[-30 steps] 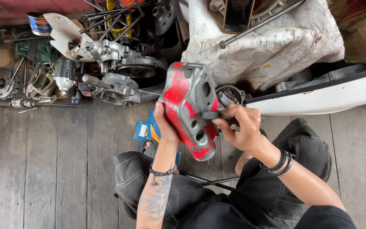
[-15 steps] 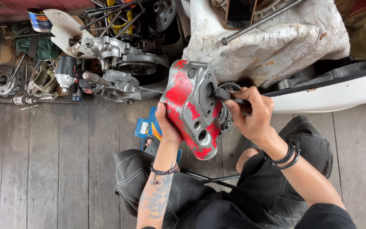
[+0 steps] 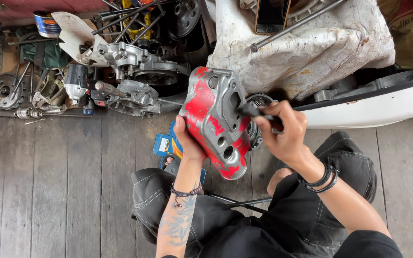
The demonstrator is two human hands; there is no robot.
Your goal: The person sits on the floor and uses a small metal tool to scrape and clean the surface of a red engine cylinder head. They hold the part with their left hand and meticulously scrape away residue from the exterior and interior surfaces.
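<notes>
- Left hand [image 3: 189,143] is gripping the red casing [image 3: 216,126] from its lower left edge, fingers wrapped behind, thumb lying against the painted face.
- Right hand [image 3: 283,134] is closing around a dark tool [image 3: 252,111], pressing its tip against the casing's right side, near an oval opening.
- Casing is standing tilted above the person's lap, its upper edge leaning toward a white cloth-covered mound [image 3: 307,52], its lower edge hanging over the dark trousers [image 3: 311,210].
- Round grey part [image 3: 256,119] is sitting just behind the casing's right edge, partly hidden by the right hand.
- Open plank floor [image 3: 58,191] is extending to the left of the person, giving free room on that side; planks on the far right are also showing bare.
- White curved panel [image 3: 374,102] is bordering the work area on the right, just behind the right hand.
- Grey engine parts [image 3: 139,71] and a power tool [image 3: 76,83] are crowding the upper left, near the casing's upper edge but apart from it.
- Blue and orange flat package [image 3: 168,145] is lying on the floor just beside the left hand, partly under the casing.
- Small tin [image 3: 46,24] with an orange label band is standing at the far upper left.
- Thin rod [image 3: 237,200] is lying across the lap, below the casing.
</notes>
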